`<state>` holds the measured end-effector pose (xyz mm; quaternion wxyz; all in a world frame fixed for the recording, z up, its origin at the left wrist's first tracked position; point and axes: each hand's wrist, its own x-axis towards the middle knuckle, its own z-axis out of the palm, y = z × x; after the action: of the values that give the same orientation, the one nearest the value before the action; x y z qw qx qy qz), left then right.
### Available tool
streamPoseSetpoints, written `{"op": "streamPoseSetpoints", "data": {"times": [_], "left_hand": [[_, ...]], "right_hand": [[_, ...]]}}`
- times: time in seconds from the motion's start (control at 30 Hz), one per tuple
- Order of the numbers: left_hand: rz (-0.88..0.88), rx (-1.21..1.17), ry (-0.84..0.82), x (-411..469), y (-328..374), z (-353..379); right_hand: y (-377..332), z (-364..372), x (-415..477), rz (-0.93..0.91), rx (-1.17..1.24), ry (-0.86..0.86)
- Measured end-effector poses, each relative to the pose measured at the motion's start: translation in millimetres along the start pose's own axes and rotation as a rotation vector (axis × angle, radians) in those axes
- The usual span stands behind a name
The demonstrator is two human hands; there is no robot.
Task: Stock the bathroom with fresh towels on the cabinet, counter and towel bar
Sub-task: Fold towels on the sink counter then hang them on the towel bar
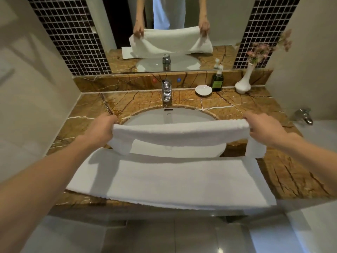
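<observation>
A white towel (173, 181) lies spread across the front of the brown marble counter (284, 172), its near edge hanging over the counter's front. Its far part (180, 132) is lifted and folded back above the sink (164, 117). My left hand (101, 128) grips the lifted fold at its left end. My right hand (264, 126) grips it at the right end. Both corners of the fold droop below my hands.
A chrome tap (166, 90) stands behind the sink. At the back right are a white soap dish (203, 90), a green pump bottle (218, 79) and a white vase (243, 83) with pink flowers. A mirror (182, 33) covers the back wall. Another tap (304, 115) sticks out at the right.
</observation>
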<state>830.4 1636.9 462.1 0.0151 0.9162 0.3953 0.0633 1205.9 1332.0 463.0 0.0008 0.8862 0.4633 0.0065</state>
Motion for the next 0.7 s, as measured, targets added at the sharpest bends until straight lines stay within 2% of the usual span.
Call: {"op": "streamPoseSetpoints", "data": {"times": [0.2,0.37,0.6,0.7], "left_hand": [[0.089,0.045,0.113,-5,-28,9],[0.139,0.141,0.171,-8,-40,9],[0.247,0.118,0.067,-48,-53,34],[0.296,0.142,-0.011,-68,-63,47]], "right_hand": [[-16,3,-11,-0.014,-0.087,0.122],[-22,5,-21,-0.142,-0.238,0.203],[-44,35,-69,-0.297,-0.297,0.114],[-50,60,-89,-0.359,-0.448,-0.06]]}}
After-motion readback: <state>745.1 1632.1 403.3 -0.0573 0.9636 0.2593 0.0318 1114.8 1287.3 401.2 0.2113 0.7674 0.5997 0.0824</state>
